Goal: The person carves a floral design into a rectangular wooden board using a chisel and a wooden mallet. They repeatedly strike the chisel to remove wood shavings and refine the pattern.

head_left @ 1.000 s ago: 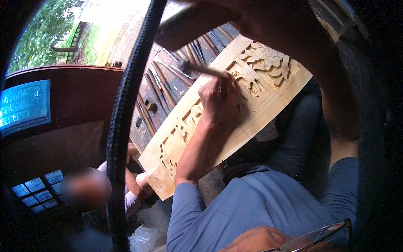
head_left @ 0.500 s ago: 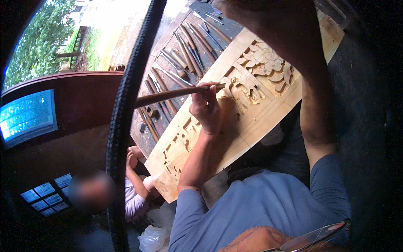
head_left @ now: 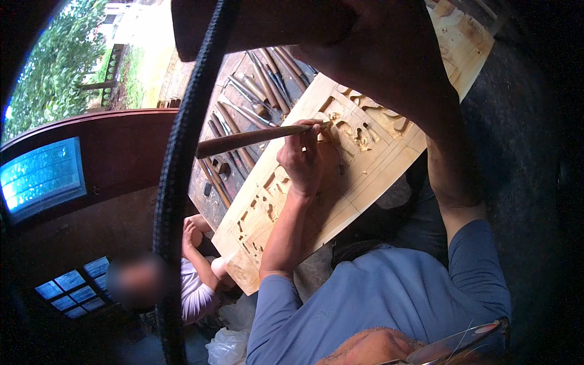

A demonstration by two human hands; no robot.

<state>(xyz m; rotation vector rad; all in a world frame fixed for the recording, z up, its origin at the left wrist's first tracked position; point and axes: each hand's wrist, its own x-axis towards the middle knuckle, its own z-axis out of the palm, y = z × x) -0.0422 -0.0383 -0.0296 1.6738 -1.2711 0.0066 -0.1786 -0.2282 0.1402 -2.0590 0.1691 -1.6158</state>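
Note:
A pale wooden panel (head_left: 359,188) with floral relief and cut openings lies diagonally beneath my hands. My left hand (head_left: 299,158) is closed on a long wooden-handled chisel (head_left: 243,140) angled across the panel, its working end among loose shavings in the carved area. High above the panel, my right hand (head_left: 347,30) is in deep shadow, gripping a dark wooden mallet (head_left: 207,30); its fingers are hard to make out. Several chisels and gouges (head_left: 261,79) with wooden handles lie in a row along the panel's far side, beside small wooden blocks (head_left: 219,155).
The worn bench (head_left: 201,188) bears the tools. At lower left another person (head_left: 198,286) sits by the panel's end, near a white plastic bag (head_left: 226,348). A reddish wall with windows (head_left: 121,140) and an outdoor yard are at left.
The chisel's free end has swung down and leftward since a second ago. My right hand with the mallet rose out of clearer view, then came back lower and further left.

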